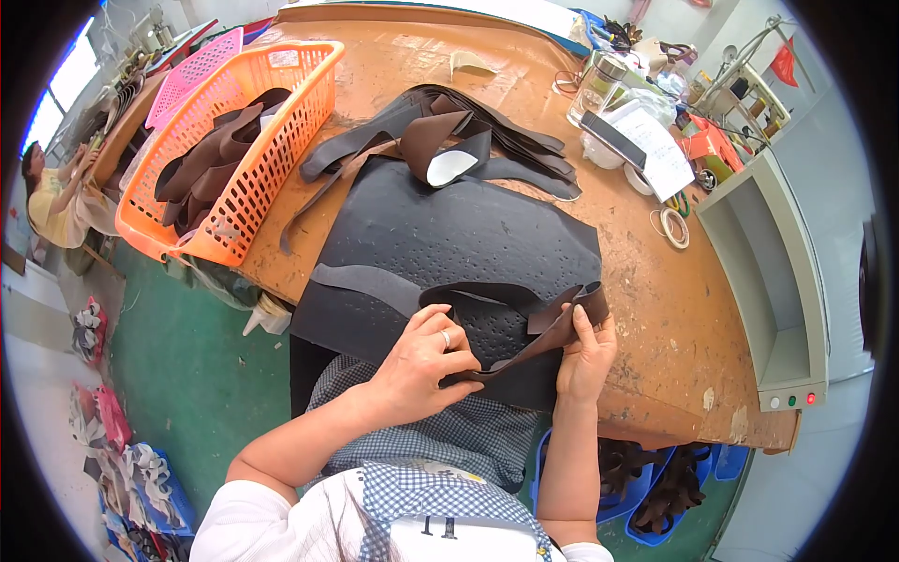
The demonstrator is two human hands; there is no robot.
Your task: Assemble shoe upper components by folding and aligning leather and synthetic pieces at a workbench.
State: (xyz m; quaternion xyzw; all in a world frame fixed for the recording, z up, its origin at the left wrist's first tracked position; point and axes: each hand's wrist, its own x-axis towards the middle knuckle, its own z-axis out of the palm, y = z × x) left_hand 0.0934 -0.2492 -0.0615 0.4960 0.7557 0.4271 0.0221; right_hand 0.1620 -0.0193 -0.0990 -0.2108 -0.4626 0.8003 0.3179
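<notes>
A long dark brown leather strip (548,342) loops between my two hands over a black punched mat (449,220). My right hand (588,356) is closed on the strip's folded end, thumb on the outer face. My left hand (426,361), with a ring on one finger, pinches the strip near the mat's front edge. A grey tail (365,279) stretches left across the mat and seems to belong to the same strip. Beyond the mat lies a pile of dark strips (506,131), with a curled brown one (431,136) on top showing a white patch.
An orange basket (281,178) of brown strips stands on the table's left. Rolls of tape (670,228), a glass jar (596,89) and a phone (613,138) on papers sit to the right, beside a grey machine frame (782,281). Another person (61,201) is at far left.
</notes>
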